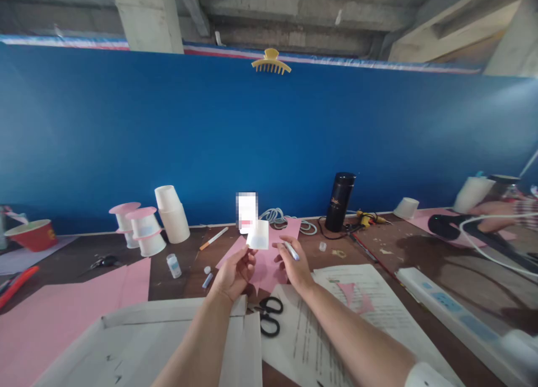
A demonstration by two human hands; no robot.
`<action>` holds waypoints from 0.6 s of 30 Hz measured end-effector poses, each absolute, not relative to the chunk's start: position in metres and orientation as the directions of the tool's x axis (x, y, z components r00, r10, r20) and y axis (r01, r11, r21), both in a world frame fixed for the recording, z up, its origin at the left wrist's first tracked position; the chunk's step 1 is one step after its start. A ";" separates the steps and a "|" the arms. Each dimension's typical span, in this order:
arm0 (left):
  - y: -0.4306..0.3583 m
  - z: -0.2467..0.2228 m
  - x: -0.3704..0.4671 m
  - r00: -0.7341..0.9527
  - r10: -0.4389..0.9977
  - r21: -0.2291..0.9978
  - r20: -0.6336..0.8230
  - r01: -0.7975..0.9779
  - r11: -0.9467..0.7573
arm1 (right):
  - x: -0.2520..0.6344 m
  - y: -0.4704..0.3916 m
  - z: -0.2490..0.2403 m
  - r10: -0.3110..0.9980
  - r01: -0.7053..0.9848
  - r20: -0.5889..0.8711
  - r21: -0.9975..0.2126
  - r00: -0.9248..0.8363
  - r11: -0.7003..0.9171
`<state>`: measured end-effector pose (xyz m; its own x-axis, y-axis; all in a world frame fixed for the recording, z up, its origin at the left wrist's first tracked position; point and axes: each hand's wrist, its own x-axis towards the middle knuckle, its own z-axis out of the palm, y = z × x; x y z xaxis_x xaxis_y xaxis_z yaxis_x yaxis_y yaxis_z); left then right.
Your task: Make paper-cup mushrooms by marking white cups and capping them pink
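Left hand (232,276) pinches white piece (258,235) near lower corner, probably leaving its face uncovered; right hand (297,270) grips pen (291,251) just beside.

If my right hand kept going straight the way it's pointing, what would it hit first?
Probably the small white piece that your left hand holds, though depth is hard to judge here.

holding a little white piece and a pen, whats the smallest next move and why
I'd probably bring the pen in the right hand closer to the white piece, keeping the left hand steady: the left fingers already hold it up by its lower edge, and only a short gap parts them. Whether the pen is uncapped, I can't tell.
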<state>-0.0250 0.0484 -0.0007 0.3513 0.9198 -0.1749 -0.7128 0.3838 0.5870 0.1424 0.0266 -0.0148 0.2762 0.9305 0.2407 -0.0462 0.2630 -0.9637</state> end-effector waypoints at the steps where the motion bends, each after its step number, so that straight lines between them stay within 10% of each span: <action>1: 0.049 -0.001 -0.025 0.372 0.909 0.578 -0.187 -0.707 0.408 | 0.143 0.028 -0.015 0.943 -0.085 0.215 -0.966 0.255 0.244; 18: 0.048 -0.006 -0.014 0.384 0.889 0.623 -0.249 -0.640 0.451 | 0.145 0.034 -0.017 0.963 -0.283 0.187 -0.929 0.196 0.238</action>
<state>-0.0142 0.0484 -0.0062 0.3837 0.8892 -0.2491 -0.6396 0.4505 0.6228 0.1452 0.0336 -0.0174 0.1958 0.9626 0.1871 -0.2833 0.2382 -0.9290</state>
